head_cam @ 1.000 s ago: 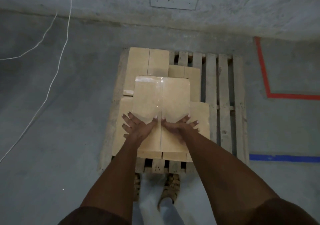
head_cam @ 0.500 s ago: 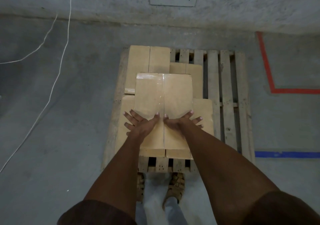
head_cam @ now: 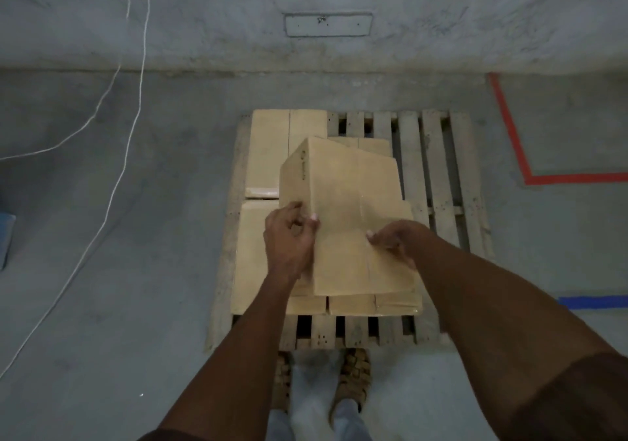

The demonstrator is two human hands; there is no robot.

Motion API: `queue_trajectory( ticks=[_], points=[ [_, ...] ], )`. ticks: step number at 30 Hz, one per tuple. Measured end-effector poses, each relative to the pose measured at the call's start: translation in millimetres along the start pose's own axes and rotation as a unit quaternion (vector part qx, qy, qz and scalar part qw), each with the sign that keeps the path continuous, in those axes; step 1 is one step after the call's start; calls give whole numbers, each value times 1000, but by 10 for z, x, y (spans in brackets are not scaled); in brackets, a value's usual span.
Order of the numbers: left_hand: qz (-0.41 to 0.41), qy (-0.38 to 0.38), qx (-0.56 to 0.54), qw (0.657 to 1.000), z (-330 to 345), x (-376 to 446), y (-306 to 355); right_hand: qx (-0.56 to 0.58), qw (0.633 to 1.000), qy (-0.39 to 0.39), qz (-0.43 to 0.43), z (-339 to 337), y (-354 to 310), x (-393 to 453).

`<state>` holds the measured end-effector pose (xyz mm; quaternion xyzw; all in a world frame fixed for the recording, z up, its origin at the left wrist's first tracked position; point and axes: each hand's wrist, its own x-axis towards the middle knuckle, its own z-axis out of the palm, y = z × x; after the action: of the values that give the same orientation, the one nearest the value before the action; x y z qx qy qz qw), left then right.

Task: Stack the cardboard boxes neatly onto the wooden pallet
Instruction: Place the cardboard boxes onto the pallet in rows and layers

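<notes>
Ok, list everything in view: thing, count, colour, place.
top box: one, tan, tilted on the stack, gripped by both hands
lower boxes: at least three, tan, on the pallet's left part
wooden pallet: one, pale wood, on the floor by the wall
white cords: two, hanging down the wall to the floor, left
red tape: one line, floor, right
blue tape: one strip, floor, right
wall plate: one, grey
left hand: fingers curled on the box's left edge
right hand: gripping the box's right side
feet: two, tan footwear, before the pallet
</notes>
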<state>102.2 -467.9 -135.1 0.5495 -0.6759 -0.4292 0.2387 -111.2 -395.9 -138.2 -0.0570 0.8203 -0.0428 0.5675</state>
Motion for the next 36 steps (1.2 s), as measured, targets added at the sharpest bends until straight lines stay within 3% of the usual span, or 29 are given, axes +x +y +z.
queue_trajectory(
  ticks=[3,7,12,17,21,25,29,33,36],
  points=[
    [23,-93,-8,995,24,-143,255,112,990,81,-40,-204,65,-172],
    [125,-137,130,974,173,-217,591,296,935,195,-25,-193,187,-214],
    [54,-202,142,967,445,-246,621,383,900,206,-13,-167,407,-385],
    [9,-207,125,970,503,-277,453,377,912,158,-41,-155,681,78],
    [34,-197,227,953,303,-298,198,380,910,167,-10,-24,808,719],
    [-13,-164,264,950,-1,-221,-106,377,913,157,-10,128,613,396],
    [-98,-107,192,971,-190,-141,-253,344,923,171,-1,219,307,-194],
    [-215,-162,-10,963,-199,-32,-275,331,927,178,4,382,255,-173],
    [-253,-126,-5,959,-197,32,-300,295,941,163,-21,531,209,-186]
  ],
)
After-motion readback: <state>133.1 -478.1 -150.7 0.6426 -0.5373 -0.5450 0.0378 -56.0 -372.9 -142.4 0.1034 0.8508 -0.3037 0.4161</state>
